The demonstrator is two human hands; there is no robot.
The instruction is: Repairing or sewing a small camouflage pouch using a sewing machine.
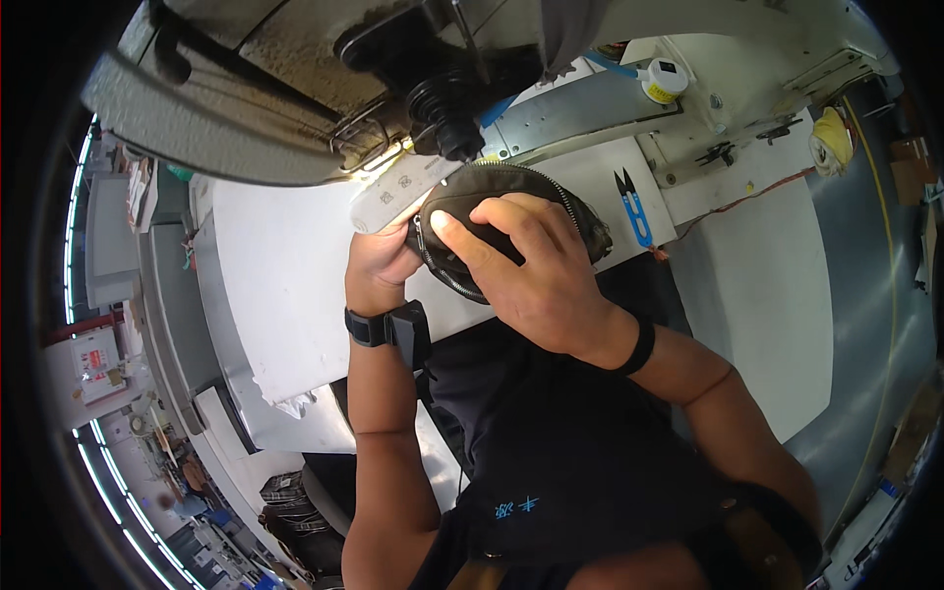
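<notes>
A dark olive pouch [462, 254] with a metal zipper round its edge lies against the sewing machine's light metal plate [401, 197], just below the machine head. My left hand [382, 264] grips the pouch's left side; most of its fingers are hidden behind the pouch and plate. Over the pouch's middle and right side is my right hand [541, 270], closed on the fabric with its thumb and bent fingers pressed into it. The zipper pull [418, 223] shows close to my left hand. What lies inside the pouch cannot be made out.
The sewing machine head [442, 108] hangs directly over my hands. Blue-handled thread snips [635, 211] lie to the right on the white table [285, 285]. Farther back stands a small white round container [664, 81]. A yellow cloth bundle [831, 141] is at the far right.
</notes>
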